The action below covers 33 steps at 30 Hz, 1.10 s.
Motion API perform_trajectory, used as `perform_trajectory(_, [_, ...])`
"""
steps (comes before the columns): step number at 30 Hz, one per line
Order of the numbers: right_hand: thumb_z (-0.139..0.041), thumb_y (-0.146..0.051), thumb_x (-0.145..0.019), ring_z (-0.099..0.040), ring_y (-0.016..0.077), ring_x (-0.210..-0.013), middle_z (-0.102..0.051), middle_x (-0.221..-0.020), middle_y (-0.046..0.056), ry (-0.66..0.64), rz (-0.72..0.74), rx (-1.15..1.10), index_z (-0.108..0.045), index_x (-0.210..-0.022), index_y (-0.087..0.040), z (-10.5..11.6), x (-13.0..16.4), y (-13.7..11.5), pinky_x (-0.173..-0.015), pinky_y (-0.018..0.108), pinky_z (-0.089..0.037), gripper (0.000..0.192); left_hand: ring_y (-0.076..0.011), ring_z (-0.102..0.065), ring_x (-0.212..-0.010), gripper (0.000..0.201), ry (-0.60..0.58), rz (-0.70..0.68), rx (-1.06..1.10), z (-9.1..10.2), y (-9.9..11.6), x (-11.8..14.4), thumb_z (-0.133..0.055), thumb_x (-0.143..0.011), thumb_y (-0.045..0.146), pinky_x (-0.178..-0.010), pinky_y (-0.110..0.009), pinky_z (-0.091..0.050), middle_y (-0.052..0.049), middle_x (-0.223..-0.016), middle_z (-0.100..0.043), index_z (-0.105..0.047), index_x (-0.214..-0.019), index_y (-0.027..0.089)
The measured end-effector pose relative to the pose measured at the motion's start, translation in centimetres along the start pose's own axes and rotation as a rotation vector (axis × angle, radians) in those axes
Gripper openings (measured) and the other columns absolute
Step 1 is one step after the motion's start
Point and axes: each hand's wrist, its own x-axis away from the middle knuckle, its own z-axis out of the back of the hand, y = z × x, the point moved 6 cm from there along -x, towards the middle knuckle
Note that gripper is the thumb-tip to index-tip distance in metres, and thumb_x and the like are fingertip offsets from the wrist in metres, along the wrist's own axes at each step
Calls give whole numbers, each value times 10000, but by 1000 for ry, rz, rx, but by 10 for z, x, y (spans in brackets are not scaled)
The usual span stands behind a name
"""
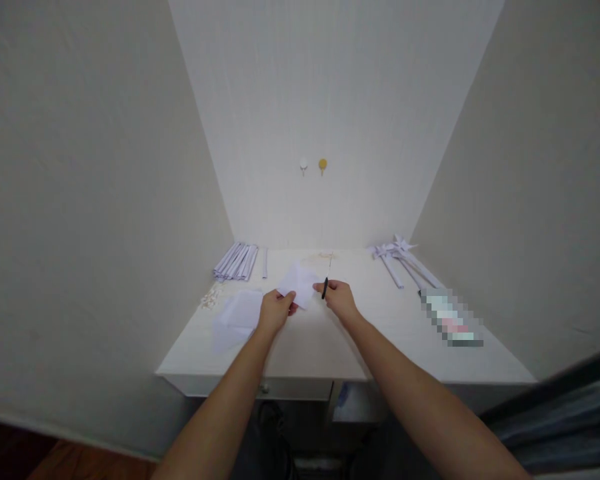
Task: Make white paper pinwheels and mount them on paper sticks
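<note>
Your left hand (276, 310) pinches a small white paper sheet (299, 283) by its near left edge and holds it up just above the middle of the worktop (330, 340). Your right hand (340, 298) is closed around a slim black-handled tool (325, 288), most likely scissors, though the blades are too small to make out; it sits just beside the sheet's right edge. The paper looks very light and limp, so it will droop and flutter if held only at one corner. It probably creases or tears easily, so pinch it close to the spot being worked, with thumb on top and fingers beneath, and keep it gently taut. The tool is stiff and light, and the handle is the safe place to hold it. On the worktop near your left hand lies a flat stack of white sheets (237, 317), with small white bits (211, 297) beside it. A bundle of folded paper strips (236, 261) lies at the far left. Paper pinwheels on sticks (397, 257) lie at the far right.
</note>
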Motion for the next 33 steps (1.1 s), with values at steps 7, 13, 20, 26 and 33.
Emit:
perform_trajectory(7, [-848, -449, -732, -427, 95, -515, -530, -553, -58, -110, 319, 31, -664, -638, -163, 24, -17, -145, -497, 239, -329, 353, -192, -688, -650, 159, 127, -362, 37, 26, 148, -56, -728, -843, 275, -623, -297, -541, -50, -717, -730, -730, -858, 117])
perform_trajectory(13, [-866, -423, -657, -392, 104, -537, -482, -535, -62, -324, 380, 79, -656, -595, -174, 5, -33, -189, -512, 237, -305, 331, -182, -683, -622, 201, 228, -592, 96, 42, 224, -54, -741, -728, 339, -573, -266, -507, -27, -660, -733, -725, -791, 149])
perform_trajectory(20, [-883, -382, -630, -438, 105, -472, -579, -530, -29, -346, 266, 72, -722, -657, -171, -4, -75, -143, -443, 223, -304, 267, -172, -667, -552, 222, 247, -582, 198, 41, 227, -52, -761, -680, 343, -499, -248, -511, -14, -577, -689, -703, -750, 141])
perform_trajectory(26, [-886, -371, -579, -399, 95, -432, -496, -453, -59, -268, 214, 121, -599, -547, -195, 7, -101, -119, -425, 226, -264, 338, -190, -690, -583, 254, 181, -553, 233, 36, 217, -68, -783, -647, 348, -510, -268, -555, -26, -608, -707, -700, -771, 143])
perform_trajectory(33, [-904, -401, -574, -473, 132, -537, -620, -611, -7, -265, 151, 211, -752, -766, -189, 6, -79, -126, -491, 253, -319, 324, -171, -666, -549, 203, 230, -591, 272, 38, 209, -70, -784, -650, 301, -506, -250, -547, -6, -581, -691, -697, -753, 149])
